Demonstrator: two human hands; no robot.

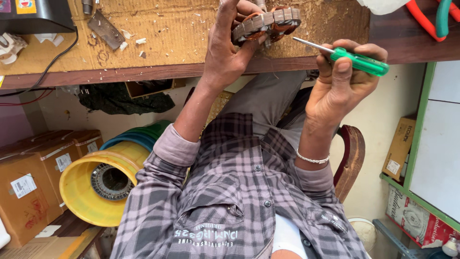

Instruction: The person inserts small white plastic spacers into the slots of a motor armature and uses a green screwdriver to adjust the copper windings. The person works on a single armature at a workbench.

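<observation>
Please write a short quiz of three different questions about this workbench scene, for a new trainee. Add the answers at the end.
1. True or false: the right hand holds a screwdriver with a green handle.
2. What does the left hand hold at the edge of the bench?
A. a hammer
B. a round motor stator with copper windings
C. a cardboard box
3. Fill in: under the bench, at the person's left side, a ______ coloured round tub lies on its side.

Key:
1. True
2. B
3. yellow
</observation>
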